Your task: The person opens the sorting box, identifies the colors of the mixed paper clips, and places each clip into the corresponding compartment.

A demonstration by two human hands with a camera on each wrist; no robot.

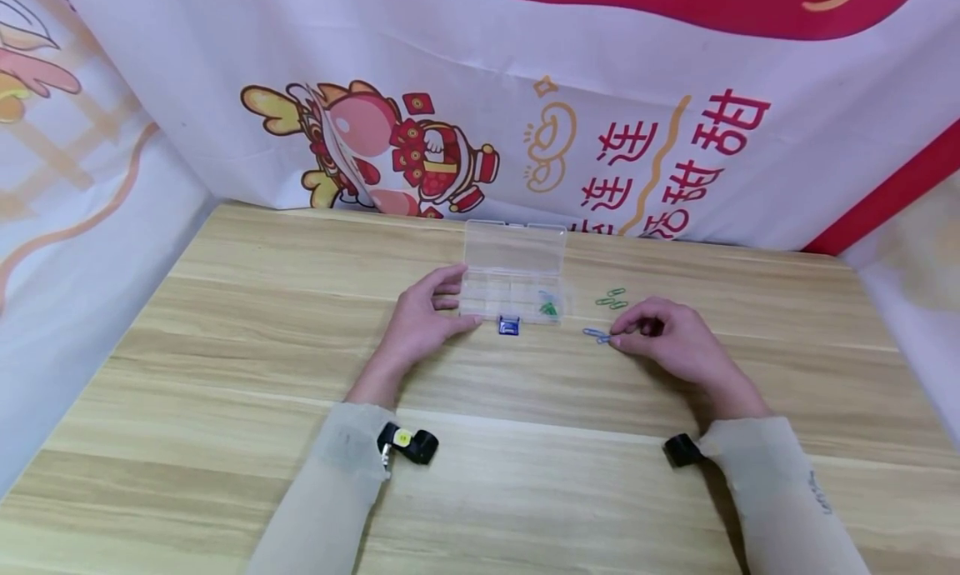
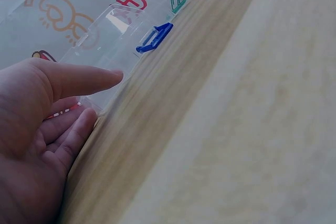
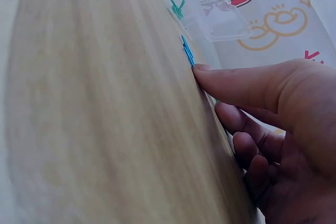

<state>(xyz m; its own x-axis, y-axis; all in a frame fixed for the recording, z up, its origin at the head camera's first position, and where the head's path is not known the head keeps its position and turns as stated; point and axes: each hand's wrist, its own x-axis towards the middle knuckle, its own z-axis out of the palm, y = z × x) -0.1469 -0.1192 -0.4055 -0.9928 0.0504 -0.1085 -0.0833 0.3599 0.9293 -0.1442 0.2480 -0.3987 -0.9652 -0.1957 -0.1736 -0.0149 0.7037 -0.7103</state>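
Observation:
A clear plastic compartment box (image 1: 480, 311) stands with its lid (image 1: 516, 250) raised and a blue latch (image 1: 509, 326) at its front. My left hand (image 1: 420, 317) holds its left end, thumb along the front edge and fingers round the side. Green paper clips (image 1: 549, 308) lie in its front right compartment. To the right of the box, blue paper clips (image 1: 595, 333) are on the table, and the thumb and forefinger of my right hand (image 1: 671, 337) pinch at their right end. The right thumb (image 3: 236, 85) hides the forefinger in the right wrist view.
Several loose green paper clips (image 1: 611, 300) lie behind the blue ones, close to the right fingertips. The wooden table (image 1: 525, 492) runs back to a printed cloth (image 1: 375, 50) hanging just behind the box. Cloth also hangs along the left and right sides.

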